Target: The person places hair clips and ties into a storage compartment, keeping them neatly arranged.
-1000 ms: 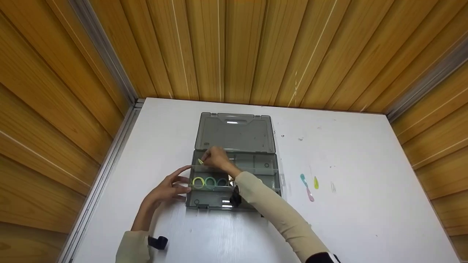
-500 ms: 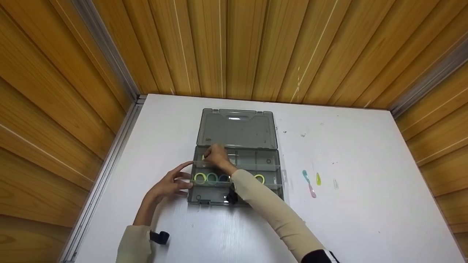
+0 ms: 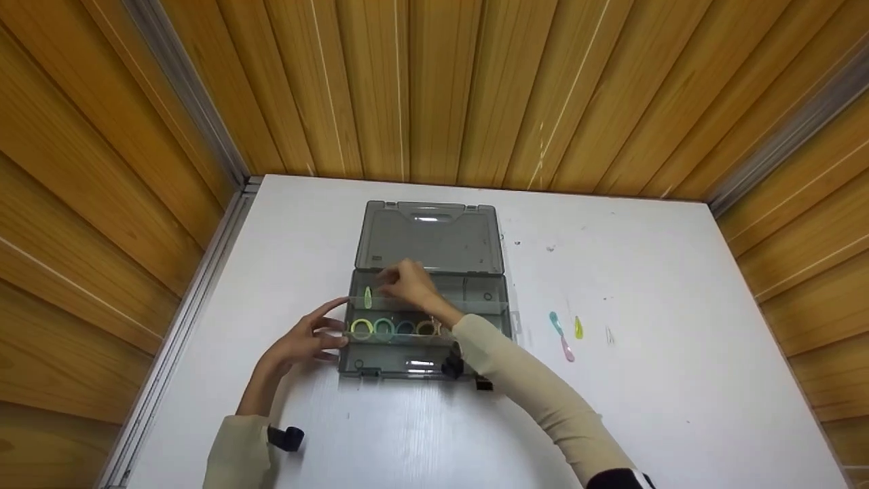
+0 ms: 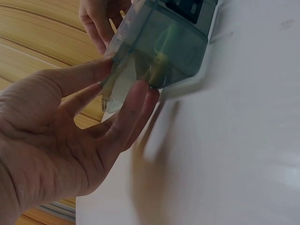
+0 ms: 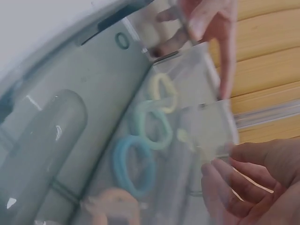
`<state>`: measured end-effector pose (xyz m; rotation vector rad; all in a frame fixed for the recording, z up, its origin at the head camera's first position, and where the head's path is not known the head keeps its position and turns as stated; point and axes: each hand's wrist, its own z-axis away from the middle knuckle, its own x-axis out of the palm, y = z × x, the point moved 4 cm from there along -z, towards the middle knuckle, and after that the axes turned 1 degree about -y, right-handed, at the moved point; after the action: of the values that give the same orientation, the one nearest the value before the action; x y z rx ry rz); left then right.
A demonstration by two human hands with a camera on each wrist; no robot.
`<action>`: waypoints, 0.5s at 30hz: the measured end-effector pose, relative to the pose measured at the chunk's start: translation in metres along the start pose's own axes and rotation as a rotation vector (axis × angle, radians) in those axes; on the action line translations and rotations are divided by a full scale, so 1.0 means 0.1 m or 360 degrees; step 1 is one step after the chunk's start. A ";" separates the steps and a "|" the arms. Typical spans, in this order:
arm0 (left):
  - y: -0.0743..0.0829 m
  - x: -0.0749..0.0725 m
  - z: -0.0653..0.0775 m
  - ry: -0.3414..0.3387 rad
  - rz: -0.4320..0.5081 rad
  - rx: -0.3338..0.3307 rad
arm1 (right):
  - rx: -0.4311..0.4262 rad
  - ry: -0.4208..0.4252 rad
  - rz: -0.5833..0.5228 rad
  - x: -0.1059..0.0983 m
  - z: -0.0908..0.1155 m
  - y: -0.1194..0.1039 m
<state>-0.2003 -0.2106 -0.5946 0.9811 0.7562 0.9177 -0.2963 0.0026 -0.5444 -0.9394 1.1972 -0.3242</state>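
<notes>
An open grey see-through divided case (image 3: 434, 370) lies on the table. My left hand (image 3: 305, 339) touches its left end, fingers spread; in the left wrist view the fingertips meet the clear wall. In the back left compartment stands a yellow-green hair clip (image 3: 367, 297). Just right of it, over the back row, is my right hand (image 3: 409, 282), fingers loosely bent and apart from the clip. The middle row holds several hair ties, among them a yellow one (image 3: 362, 329), a teal one (image 3: 384, 329), a blue one (image 5: 133, 165) and a tan one (image 3: 426, 328).
Right of the case lie a teal hair clip (image 3: 556, 322), a pink hair clip (image 3: 567, 350), a yellow-green clip (image 3: 578, 327) and a small pale thin item (image 3: 609, 335). The case lid (image 3: 431, 238) is folded back behind. Wooden panels (image 3: 434, 88) border the white table.
My right hand has let go of the yellow-green hair clip in the back left compartment and moved slightly right. My left hand keeps its place on the case.
</notes>
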 end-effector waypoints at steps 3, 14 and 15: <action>0.01 -0.02 -0.01 0.0002 -0.0013 0.0000 | -0.0012 -0.0038 -0.0041 -0.21 0.11 0.01; 0.02 -0.04 -0.01 -0.0034 -0.0031 0.0026 | -0.0090 0.0161 0.0047 -1.28 0.66 0.49; 0.01 -0.05 -0.01 -0.0035 -0.0032 0.0027 | -0.0077 0.0183 0.0049 -1.37 0.73 0.55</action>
<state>-0.2032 -0.2141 -0.5931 0.9951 0.7554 0.8831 -0.2964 0.1593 -0.4934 -0.9533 1.3286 -0.3294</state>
